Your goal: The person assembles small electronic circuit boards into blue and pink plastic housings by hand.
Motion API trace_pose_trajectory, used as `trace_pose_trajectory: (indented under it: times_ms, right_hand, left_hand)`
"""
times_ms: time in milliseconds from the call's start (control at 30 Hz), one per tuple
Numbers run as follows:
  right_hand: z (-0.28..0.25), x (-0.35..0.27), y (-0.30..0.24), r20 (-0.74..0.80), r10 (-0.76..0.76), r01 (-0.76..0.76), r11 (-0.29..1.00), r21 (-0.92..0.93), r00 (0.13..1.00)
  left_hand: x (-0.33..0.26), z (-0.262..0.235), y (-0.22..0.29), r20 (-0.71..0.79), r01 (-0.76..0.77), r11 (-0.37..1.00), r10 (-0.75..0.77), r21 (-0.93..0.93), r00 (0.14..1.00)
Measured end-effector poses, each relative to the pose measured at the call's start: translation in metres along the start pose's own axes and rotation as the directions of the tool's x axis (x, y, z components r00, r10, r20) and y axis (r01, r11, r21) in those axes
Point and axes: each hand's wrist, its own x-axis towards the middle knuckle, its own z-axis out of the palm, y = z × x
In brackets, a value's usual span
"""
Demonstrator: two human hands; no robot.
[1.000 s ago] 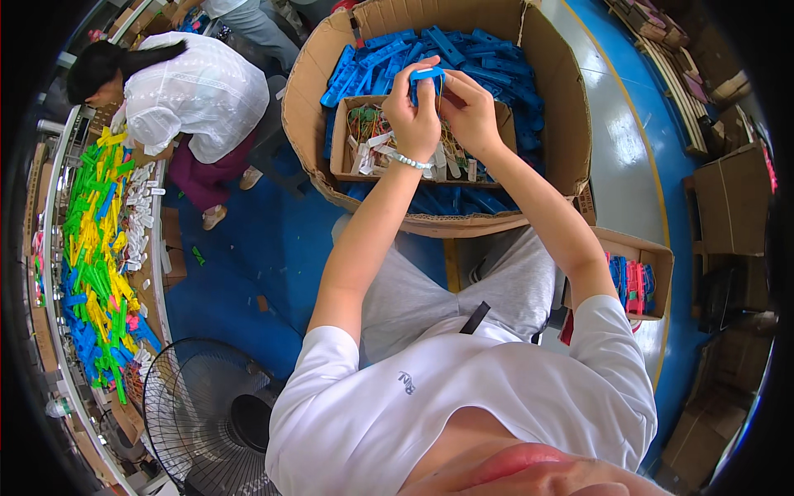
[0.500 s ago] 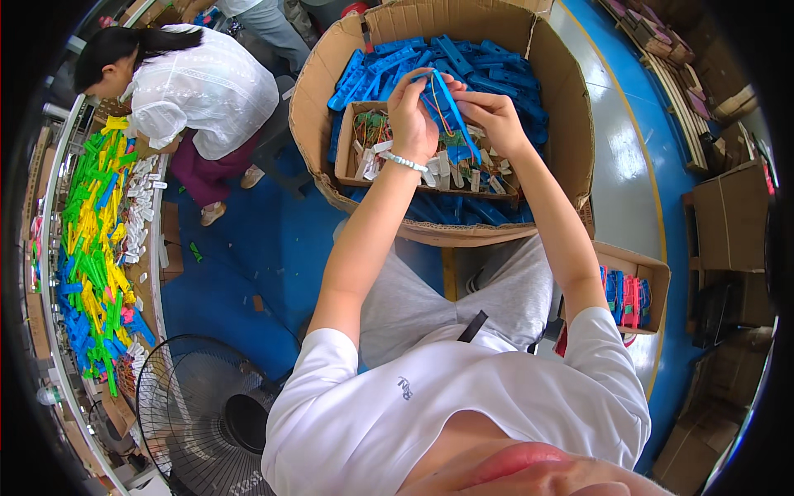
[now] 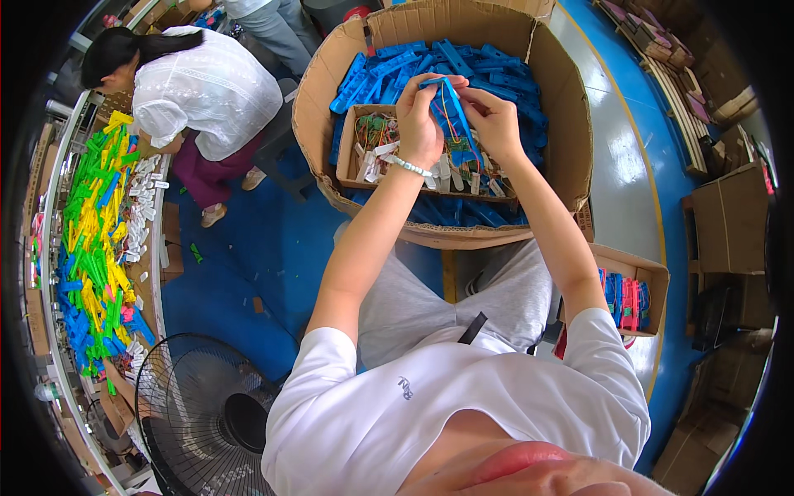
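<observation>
Two hands were engaged at one workpiece, a blue casing (image 3: 460, 112). The left hand (image 3: 422, 132) was closed on the casing's upper end, with the thumb and curled fingers bearing on it. The right hand (image 3: 496, 124) was partly closed, with its fingertips at the casing's upper right edge; whether they pinched the casing or a part fitted to it could not be told. The casing was tilted, its free end directed down and to the right. Thin wires (image 3: 447, 107) ran along its open side.

The workpiece was positioned above a large carton (image 3: 318, 95). Inside the carton, a loose pile of blue parts (image 3: 488, 66) lay behind and around a small tray (image 3: 346, 153). The tray contained white pieces (image 3: 372, 165) and wired components.

To the right of the person's legs, a side box (image 3: 653, 285) held blue and pink units (image 3: 628, 302). To the left, a tabletop (image 3: 149, 285) carried green, yellow, blue and white parts (image 3: 103, 240). A fan (image 3: 198, 405) stood near it. A co-worker (image 3: 207, 91) leaned toward the tabletop's far end.
</observation>
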Motion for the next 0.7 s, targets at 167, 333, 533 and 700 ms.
trace_pose_trajectory:
  times_ms: [167, 333, 533, 700]
  right_hand:
    - [-0.006, 0.002, -0.015, 0.155, 0.056, -0.093, 0.965, 0.246, 0.986]
    - [-0.004, -0.022, -0.062, 0.104, 0.02, -0.013, 0.998, -0.061, 0.994]
    - [-0.012, -0.062, -0.124, -0.146, -0.284, 0.26, 0.951, -0.165, 0.948]
    - [-0.019, -0.089, -0.139, -0.151, -0.344, 0.338, 0.939, -0.065, 0.927]
  left_hand:
    - [0.0, -0.001, 0.006, 0.145, -0.18, 0.947, 0.146, 0.264, 0.979]
    - [-0.021, 0.023, 0.028, 0.35, -0.448, 0.772, 0.309, 0.45, 0.884]
    - [-0.058, 0.068, 0.053, 0.483, -0.704, 0.565, 0.515, 0.43, 0.708]
    - [-0.083, 0.086, 0.059, 0.518, -0.794, 0.485, 0.602, 0.367, 0.608]
